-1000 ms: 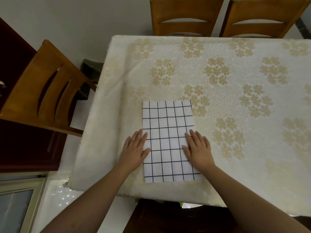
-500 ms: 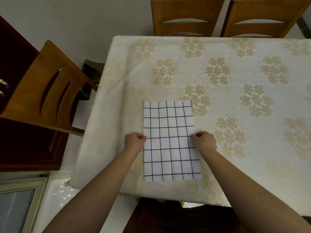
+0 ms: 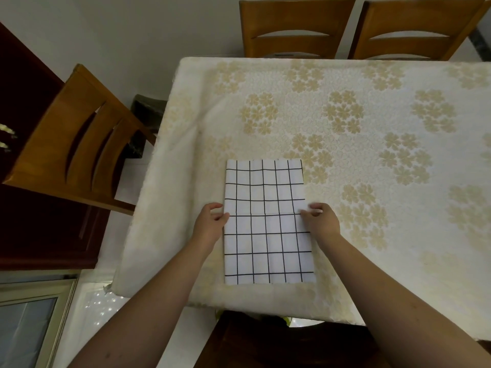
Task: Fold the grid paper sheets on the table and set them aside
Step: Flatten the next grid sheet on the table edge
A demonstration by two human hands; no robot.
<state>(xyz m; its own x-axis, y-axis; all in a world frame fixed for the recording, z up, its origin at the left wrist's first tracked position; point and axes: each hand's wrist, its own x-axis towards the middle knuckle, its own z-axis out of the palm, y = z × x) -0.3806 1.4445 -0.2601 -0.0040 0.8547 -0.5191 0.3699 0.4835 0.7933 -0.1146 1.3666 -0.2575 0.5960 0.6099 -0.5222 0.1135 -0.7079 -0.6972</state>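
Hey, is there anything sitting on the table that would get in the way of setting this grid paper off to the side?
Nothing visible does. The grid paper lies alone on the tablecloth, with the left hand and right hand at its side edges.

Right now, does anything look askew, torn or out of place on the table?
Nothing stands out. The grid paper lies flat and square on the tablecloth, with the left hand and right hand pinching its side edges.

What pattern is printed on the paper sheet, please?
Black grid lines on white paper sheet, clearest in the head view.
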